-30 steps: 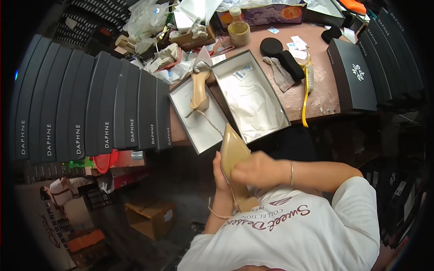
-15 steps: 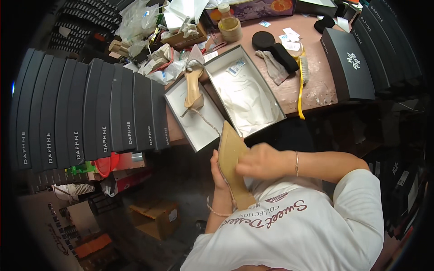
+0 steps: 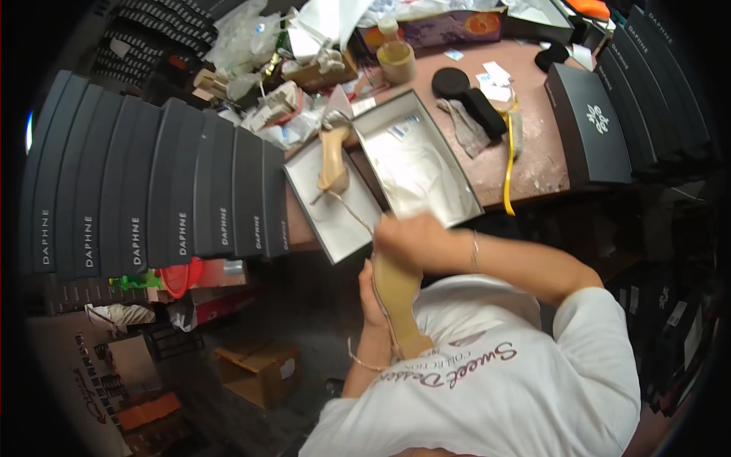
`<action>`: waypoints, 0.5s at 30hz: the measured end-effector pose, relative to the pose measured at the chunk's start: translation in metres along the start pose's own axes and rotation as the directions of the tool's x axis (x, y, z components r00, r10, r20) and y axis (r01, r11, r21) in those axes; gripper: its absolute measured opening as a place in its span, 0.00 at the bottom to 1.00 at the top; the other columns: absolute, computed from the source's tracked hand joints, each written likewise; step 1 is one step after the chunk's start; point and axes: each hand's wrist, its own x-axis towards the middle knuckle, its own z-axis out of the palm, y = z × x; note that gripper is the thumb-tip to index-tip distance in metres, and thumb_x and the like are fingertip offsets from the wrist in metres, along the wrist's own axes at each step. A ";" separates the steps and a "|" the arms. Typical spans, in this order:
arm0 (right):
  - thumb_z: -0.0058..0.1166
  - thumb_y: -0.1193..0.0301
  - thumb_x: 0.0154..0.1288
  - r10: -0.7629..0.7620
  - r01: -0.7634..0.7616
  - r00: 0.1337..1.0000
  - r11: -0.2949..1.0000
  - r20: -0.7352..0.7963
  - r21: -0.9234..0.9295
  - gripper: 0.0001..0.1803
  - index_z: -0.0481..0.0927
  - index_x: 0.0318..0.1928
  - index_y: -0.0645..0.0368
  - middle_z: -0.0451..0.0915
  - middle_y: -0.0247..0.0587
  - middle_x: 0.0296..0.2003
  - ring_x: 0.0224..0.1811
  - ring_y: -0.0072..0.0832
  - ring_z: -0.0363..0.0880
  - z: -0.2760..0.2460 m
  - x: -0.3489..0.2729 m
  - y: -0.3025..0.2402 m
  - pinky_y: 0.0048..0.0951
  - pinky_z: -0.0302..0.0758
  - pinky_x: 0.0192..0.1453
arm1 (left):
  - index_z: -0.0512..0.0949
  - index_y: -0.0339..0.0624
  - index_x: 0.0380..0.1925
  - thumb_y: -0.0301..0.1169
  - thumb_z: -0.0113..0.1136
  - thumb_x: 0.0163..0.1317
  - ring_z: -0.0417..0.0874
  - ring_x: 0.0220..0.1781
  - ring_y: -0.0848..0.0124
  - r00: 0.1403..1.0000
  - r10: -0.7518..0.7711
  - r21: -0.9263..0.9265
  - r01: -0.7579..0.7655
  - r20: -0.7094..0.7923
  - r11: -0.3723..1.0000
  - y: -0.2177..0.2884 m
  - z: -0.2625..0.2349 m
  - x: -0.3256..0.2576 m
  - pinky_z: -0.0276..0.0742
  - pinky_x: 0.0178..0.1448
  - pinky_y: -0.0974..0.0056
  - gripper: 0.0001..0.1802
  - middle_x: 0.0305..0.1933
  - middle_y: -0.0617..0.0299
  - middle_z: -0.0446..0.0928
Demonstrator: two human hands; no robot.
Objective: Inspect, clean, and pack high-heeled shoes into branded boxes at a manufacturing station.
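Observation:
A beige pointed high-heeled shoe (image 3: 397, 301) is held sole up in front of my shirt, its toe pointing away from me. My left hand (image 3: 371, 298) is closed around its left side, with most of the fingers hidden behind it. Over the toe, my right hand (image 3: 410, 240) is curled into a fist and blurred by motion. Whatever its fingers hold, if anything, is hidden. A matching shoe (image 3: 333, 156) with a glittery strap lies in the left white-lined tray (image 3: 346, 232) of a grey shoebox. Beside it, the other box part (image 3: 466, 199) contains white tissue paper and a small packet.
Grey shoeboxes (image 3: 171, 198) stand in a row at left; more boxes (image 3: 590, 122) rise at right. On the pink table (image 3: 533, 167) lie a yellow-handled brush (image 3: 509, 164), a black round pad (image 3: 451, 83) and a glue jar (image 3: 396, 62). A cardboard box (image 3: 259, 373) sits on the floor.
My right hand has moved up along the sole from its middle to the toe. The left hand keeps its hold on the shoe. My view has shifted slightly.

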 end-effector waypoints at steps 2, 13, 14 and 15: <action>0.52 0.66 0.58 -0.104 0.096 0.982 0.994 0.156 0.058 0.10 0.71 0.31 0.59 0.78 0.46 0.30 0.31 0.43 0.82 0.009 -0.010 -0.028 0.44 0.79 0.31 | 0.68 0.40 0.57 0.54 0.37 0.68 0.77 0.53 0.66 0.985 -0.064 0.056 0.074 -0.162 0.996 0.004 -0.001 0.002 0.75 0.55 0.62 0.31 0.52 0.56 0.75; 0.52 0.68 0.57 -0.278 0.283 0.956 0.958 -0.091 0.047 0.05 0.73 0.29 0.55 0.77 0.41 0.20 0.19 0.40 0.78 0.010 -0.011 -0.025 0.39 0.75 0.22 | 0.67 0.34 0.58 0.56 0.36 0.67 0.77 0.52 0.62 0.996 -0.077 0.053 0.078 -0.034 0.996 0.006 -0.019 0.002 0.74 0.57 0.57 0.36 0.53 0.49 0.75; 0.52 0.68 0.57 -0.265 0.267 0.963 0.963 -0.058 0.038 0.05 0.73 0.29 0.55 0.77 0.41 0.20 0.20 0.40 0.79 0.009 -0.014 -0.024 0.39 0.75 0.23 | 0.67 0.35 0.58 0.57 0.36 0.67 0.76 0.54 0.62 0.996 -0.087 0.059 0.085 0.036 0.995 0.003 -0.026 0.003 0.72 0.59 0.57 0.36 0.55 0.50 0.74; 0.52 0.67 0.57 -0.248 0.250 0.968 0.968 -0.037 0.037 0.06 0.73 0.30 0.55 0.77 0.42 0.21 0.21 0.41 0.79 0.008 -0.015 -0.026 0.39 0.76 0.24 | 0.67 0.35 0.58 0.56 0.35 0.67 0.76 0.54 0.61 0.995 -0.088 0.086 0.091 -0.039 0.992 0.001 -0.028 0.002 0.73 0.59 0.58 0.36 0.55 0.49 0.74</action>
